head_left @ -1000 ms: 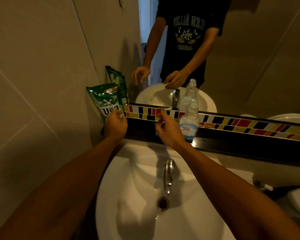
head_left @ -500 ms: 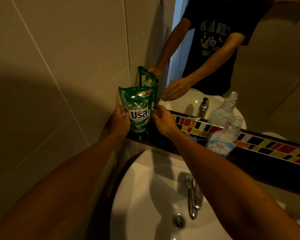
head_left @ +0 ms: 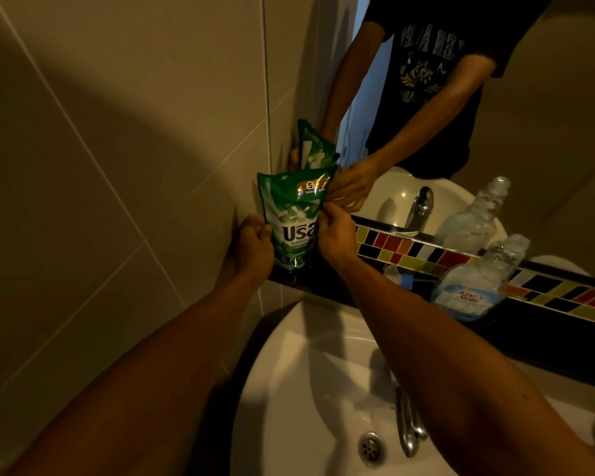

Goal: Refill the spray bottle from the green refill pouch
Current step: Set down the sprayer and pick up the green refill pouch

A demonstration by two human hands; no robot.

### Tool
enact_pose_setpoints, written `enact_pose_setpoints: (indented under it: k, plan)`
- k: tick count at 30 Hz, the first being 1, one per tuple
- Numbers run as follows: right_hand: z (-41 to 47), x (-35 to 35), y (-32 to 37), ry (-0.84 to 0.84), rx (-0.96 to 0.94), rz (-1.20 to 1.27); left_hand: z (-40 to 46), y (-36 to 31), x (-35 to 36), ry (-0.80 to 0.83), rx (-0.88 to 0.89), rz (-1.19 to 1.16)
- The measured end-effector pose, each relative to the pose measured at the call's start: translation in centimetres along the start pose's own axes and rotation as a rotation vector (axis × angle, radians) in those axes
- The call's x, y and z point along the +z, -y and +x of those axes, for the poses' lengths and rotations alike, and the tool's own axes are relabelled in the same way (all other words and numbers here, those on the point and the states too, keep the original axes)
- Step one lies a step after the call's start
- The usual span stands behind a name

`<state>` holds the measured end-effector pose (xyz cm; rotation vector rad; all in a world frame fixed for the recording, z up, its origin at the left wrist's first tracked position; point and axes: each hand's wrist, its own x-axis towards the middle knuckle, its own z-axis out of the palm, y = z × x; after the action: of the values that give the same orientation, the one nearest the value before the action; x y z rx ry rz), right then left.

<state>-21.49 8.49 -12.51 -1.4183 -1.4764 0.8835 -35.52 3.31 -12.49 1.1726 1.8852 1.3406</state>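
Head view: pouch (head_left: 291, 218) stands on ledge (head_left: 327, 280) in the wall corner. Left hand (head_left: 255, 247) and right hand (head_left: 335, 235) pinch its side edges. Soft, floppy, slick film; likely best held high, near the top. Bottle (head_left: 478, 283) sits well right.

Bare forearms, no sleeves or jewellery visible; mirror shows dark short-sleeved T-shirt (head_left: 426, 63) with pale printed lettering and emblem.

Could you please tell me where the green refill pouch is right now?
The green refill pouch stands upright on the dark ledge's left end, between both hands, by the wall.
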Motion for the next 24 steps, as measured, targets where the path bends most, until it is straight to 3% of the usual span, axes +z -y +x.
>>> enact_pose_setpoints:
  k: [7,14,24]
  plan:
    - [-3.8,-3.8,-0.8,-0.061,0.069,0.107,-2.8,-1.5,-0.4,0.162,0.201,-0.07]
    - [-9.5,-10.2,0.8,-0.124,0.071,0.169,-7.6,-6.9,0.6,0.273,0.236,-0.103]
    - [-15.7,-17.7,1.3,-0.116,0.055,0.493,-13.6,-13.6,3.8,0.482,0.211,-0.296]
